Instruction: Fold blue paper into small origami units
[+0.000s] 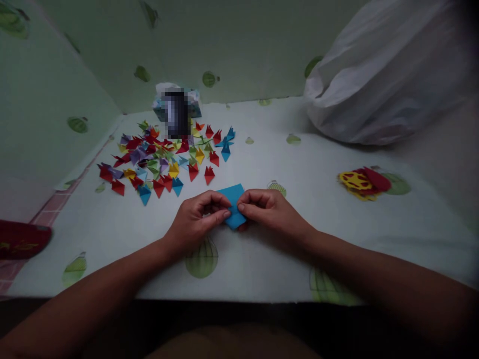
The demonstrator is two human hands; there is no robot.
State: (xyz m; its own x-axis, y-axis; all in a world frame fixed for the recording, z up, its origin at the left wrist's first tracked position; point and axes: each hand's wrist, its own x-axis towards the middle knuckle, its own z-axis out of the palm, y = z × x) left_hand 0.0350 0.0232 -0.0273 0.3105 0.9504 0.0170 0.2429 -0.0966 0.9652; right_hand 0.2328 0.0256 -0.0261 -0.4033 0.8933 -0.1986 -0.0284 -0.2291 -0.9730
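Observation:
A blue sheet of folding paper (235, 192) is held above the near middle of the table, partly covered by my fingers. My left hand (200, 212) pinches its left side between thumb and forefinger. On the right side, my right hand (267, 209) grips the same paper, thumb on top and some fingertips beneath. Creases cross the paper, but its exact fold is hard to make out. Beyond my left hand lies a spread of small folded paper pieces (158, 188), bird-like with pointed tips, in red, blue, yellow, green, purple and orange.
A tissue box (194, 102) stands at the back, with a blurred-out object before it. Back right sits a large white plastic bag (366, 85). Yellow and red cut-out pieces (359, 182) lie at the right. A red item (24, 240) rests at the left edge. Walls border the table (269, 264).

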